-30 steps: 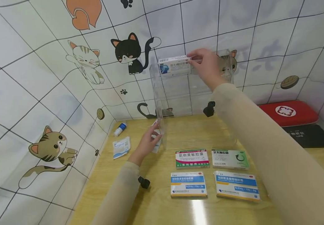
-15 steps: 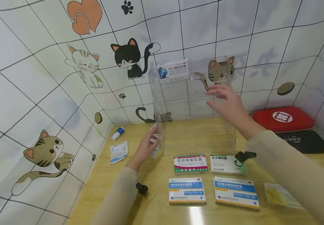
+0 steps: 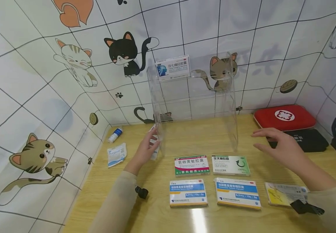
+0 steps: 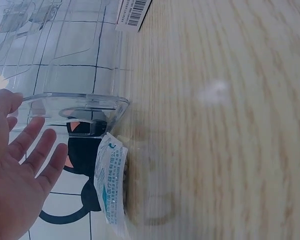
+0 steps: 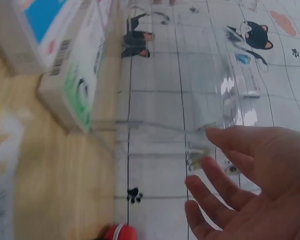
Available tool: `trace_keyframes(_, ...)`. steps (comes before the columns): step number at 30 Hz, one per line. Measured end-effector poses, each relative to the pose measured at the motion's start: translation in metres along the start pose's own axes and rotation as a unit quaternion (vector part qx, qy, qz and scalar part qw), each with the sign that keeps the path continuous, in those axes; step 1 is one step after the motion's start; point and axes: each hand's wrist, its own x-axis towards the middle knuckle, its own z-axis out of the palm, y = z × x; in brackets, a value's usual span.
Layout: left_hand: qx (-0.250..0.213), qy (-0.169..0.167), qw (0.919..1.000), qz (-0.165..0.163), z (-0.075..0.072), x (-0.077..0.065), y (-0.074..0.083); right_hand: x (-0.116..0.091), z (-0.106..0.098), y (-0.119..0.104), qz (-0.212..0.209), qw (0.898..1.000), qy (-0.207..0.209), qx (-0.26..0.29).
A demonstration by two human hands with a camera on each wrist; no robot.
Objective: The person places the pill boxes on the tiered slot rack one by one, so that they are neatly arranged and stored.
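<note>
A clear acrylic rack (image 3: 232, 126) stands against the wall, its top tier bearing a white medicine box (image 3: 173, 68) with a blue picture at the left end. My left hand (image 3: 145, 149) is at the rack's left side; in the left wrist view the thumb lies at the rack's edge and the other fingers are spread loosely. My right hand (image 3: 281, 147) hovers to the right of the rack, fingers apart and holding nothing. Before the rack lie a pink-and-green box (image 3: 192, 165), a green-and-white box (image 3: 231, 165), and two blue-and-white boxes (image 3: 188, 193) (image 3: 238, 193).
A yellow-and-white box (image 3: 284, 193) lies near my right sleeve. At the back right are a red first-aid case (image 3: 284, 117) and a black pouch (image 3: 308, 139). To the left are a small blue-and-white bottle (image 3: 115, 135), a surgical packet (image 3: 117, 154) and another white packet (image 4: 110, 180) by my left hand.
My right hand has let go of the white medicine box on the top tier and moved down and right, away from the rack. The left hand has stayed at the rack's left side.
</note>
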Motion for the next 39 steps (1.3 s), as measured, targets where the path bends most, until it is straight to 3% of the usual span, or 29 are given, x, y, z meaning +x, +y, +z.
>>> trace_keyframes(9,0.01,-0.001,0.9999,-0.01,-0.001,0.0,-0.001,-0.044,-0.01,0.048,0.042,0.988,-0.141,-0.048)
trace_keyframes(21,-0.001,0.001,1.0,-0.001,-0.004,0.001,0.005,-0.092,-0.025,0.107,0.101,0.961,-0.24,-0.087)
trace_keyframes(27,-0.007,-0.002,1.0,-0.005,-0.002,0.0,0.003,-0.105,-0.024,0.116,0.115,0.957,-0.249,-0.095)
trace_keyframes(33,-0.01,-0.001,1.0,0.0,-0.002,0.0,0.004,-0.101,-0.023,0.113,0.139,0.955,-0.254,-0.064)
trace_keyframes(39,-0.008,-0.003,1.0,0.002,-0.003,0.0,0.006,-0.088,-0.03,0.107,0.122,0.972,-0.193,-0.059)
